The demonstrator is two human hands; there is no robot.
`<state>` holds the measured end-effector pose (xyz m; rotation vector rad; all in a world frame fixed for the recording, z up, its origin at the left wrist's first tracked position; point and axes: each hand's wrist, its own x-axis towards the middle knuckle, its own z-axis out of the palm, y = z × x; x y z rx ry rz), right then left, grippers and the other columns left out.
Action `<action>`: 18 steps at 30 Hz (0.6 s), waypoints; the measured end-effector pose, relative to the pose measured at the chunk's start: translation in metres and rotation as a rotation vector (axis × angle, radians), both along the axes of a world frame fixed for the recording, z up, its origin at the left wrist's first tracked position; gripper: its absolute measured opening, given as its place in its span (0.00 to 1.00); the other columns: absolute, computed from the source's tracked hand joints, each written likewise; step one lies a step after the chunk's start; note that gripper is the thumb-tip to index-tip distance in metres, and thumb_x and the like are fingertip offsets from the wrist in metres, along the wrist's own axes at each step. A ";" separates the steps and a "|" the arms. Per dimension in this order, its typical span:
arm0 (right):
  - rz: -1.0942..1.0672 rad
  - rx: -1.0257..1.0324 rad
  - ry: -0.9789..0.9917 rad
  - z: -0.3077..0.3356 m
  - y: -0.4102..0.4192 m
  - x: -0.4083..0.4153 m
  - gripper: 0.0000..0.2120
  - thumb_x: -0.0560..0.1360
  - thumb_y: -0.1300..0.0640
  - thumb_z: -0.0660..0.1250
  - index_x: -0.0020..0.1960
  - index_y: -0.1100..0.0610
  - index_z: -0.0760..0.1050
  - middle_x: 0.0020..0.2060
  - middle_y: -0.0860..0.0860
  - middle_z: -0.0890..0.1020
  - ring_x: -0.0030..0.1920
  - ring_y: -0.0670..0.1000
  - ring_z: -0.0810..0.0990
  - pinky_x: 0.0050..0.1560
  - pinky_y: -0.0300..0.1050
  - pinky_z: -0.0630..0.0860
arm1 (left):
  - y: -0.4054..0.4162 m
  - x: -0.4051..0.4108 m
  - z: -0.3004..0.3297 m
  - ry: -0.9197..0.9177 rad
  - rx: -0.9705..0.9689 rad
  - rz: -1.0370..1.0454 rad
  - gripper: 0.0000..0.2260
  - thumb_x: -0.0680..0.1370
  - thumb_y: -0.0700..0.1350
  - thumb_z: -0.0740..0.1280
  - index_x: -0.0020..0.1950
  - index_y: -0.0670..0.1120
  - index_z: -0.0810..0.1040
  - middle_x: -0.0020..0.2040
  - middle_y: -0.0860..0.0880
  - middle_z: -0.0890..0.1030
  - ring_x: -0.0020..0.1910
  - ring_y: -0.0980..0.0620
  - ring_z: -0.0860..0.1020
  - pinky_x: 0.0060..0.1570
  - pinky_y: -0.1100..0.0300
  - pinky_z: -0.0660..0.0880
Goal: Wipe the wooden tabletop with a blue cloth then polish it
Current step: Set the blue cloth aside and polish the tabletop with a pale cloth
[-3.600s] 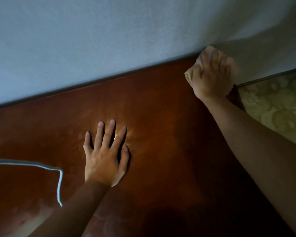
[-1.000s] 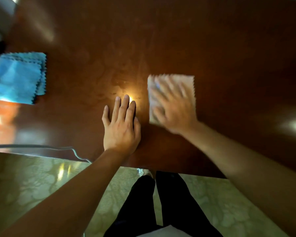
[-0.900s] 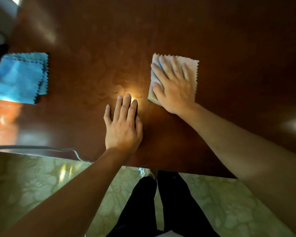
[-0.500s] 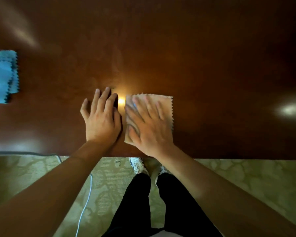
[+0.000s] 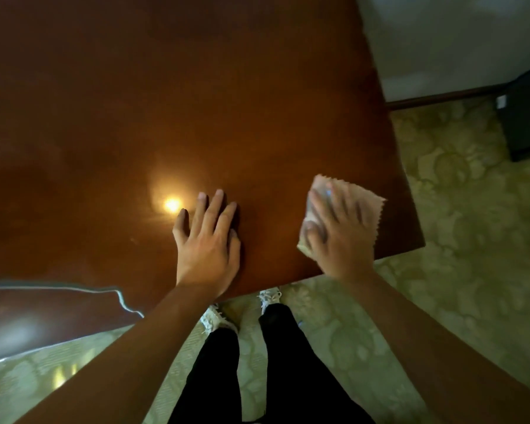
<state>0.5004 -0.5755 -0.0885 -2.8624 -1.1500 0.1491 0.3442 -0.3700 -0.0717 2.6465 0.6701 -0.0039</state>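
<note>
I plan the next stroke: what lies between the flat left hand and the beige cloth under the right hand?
Only bare wooden tabletop lies between left hand and beige zigzag-edged cloth, per the head view.

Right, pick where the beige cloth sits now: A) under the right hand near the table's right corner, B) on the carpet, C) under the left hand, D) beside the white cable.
A: the right hand presses flat on the beige cloth near the tabletop corner.
</note>
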 end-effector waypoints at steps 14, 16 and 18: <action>0.174 0.115 0.067 0.004 0.132 0.030 0.27 0.83 0.41 0.52 0.79 0.48 0.65 0.81 0.52 0.62 0.82 0.57 0.54 0.80 0.62 0.51 | -0.013 0.054 -0.004 0.056 0.027 0.155 0.27 0.82 0.53 0.51 0.79 0.46 0.62 0.81 0.46 0.61 0.81 0.45 0.52 0.75 0.39 0.48; 0.225 0.110 0.067 0.004 0.117 0.060 0.27 0.83 0.41 0.50 0.79 0.47 0.65 0.80 0.52 0.63 0.82 0.57 0.56 0.80 0.61 0.53 | -0.014 0.056 -0.008 0.063 0.049 0.169 0.27 0.83 0.55 0.52 0.80 0.46 0.62 0.81 0.46 0.60 0.81 0.45 0.51 0.75 0.40 0.48; 0.091 0.068 0.024 0.003 0.096 0.115 0.28 0.84 0.40 0.48 0.80 0.48 0.63 0.80 0.53 0.63 0.81 0.58 0.58 0.79 0.60 0.56 | -0.017 0.058 -0.013 0.087 0.091 0.175 0.27 0.83 0.56 0.51 0.80 0.46 0.62 0.81 0.47 0.59 0.82 0.46 0.49 0.76 0.41 0.46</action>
